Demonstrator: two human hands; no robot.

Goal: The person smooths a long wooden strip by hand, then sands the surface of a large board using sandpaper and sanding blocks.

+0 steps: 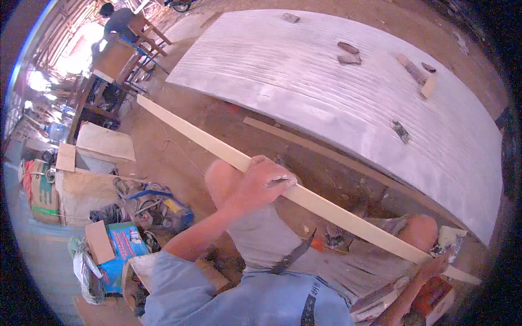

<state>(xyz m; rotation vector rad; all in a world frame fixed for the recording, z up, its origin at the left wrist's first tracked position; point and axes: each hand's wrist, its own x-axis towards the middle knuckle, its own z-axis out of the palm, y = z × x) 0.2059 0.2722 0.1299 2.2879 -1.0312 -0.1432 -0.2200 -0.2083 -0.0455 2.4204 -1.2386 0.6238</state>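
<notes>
A long, pale wooden strip (348,220) runs diagonally across in front of my body, above my thighs. My left hand (266,178) is closed around it near its middle, thumb and fingers wrapped over the edges. Towards the strip's near right end, my right hand (435,265) also grips it, though its fingers show only in part. A crumpled whitish piece (450,239) lies right beside that hand; I cannot tell whether the hand touches it. The strip's far end points up and left over the dirt floor.
A large ribbed pale sheet (326,70) spans the far side, with stones and a wood-handled brush (416,76) on it. At left are a blue carton (126,244), tangled cables (155,204) and wooden boxes (95,190). Another person (117,23) sits by wooden furniture at the back.
</notes>
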